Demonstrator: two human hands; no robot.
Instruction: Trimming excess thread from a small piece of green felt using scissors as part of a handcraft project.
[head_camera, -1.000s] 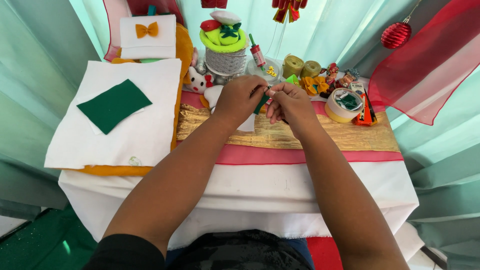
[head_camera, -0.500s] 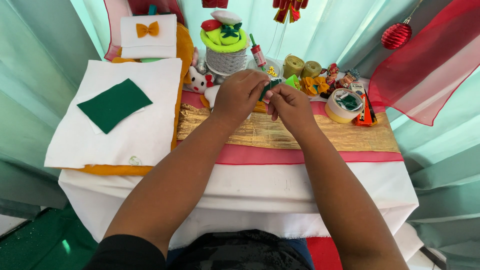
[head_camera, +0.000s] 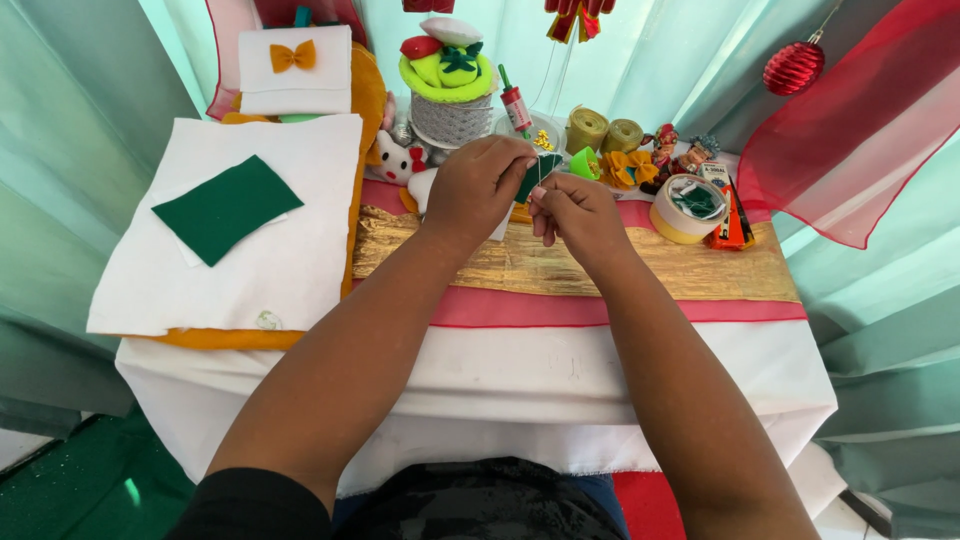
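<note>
Felt piece (head_camera: 545, 170), one, dark green, stays pinched between my left hand (head_camera: 478, 188) and right hand (head_camera: 578, 213); perhaps raised slightly since.

Both hands (head_camera: 478, 188) (head_camera: 577, 214) pinch small green felt bit (head_camera: 538, 172) w/ fingers, above gold runner (head_camera: 640, 268).

light: bright, even daylight through pale curtains (head_camera: 80, 120) | shadows: soft, faint | focus: sharp | edges: slight wide-angle bowing

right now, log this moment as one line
left hand: pinches green felt piece | right hand: fingers at the piece's lower edge | over gold runner | green felt sheet on white felt, left
</note>
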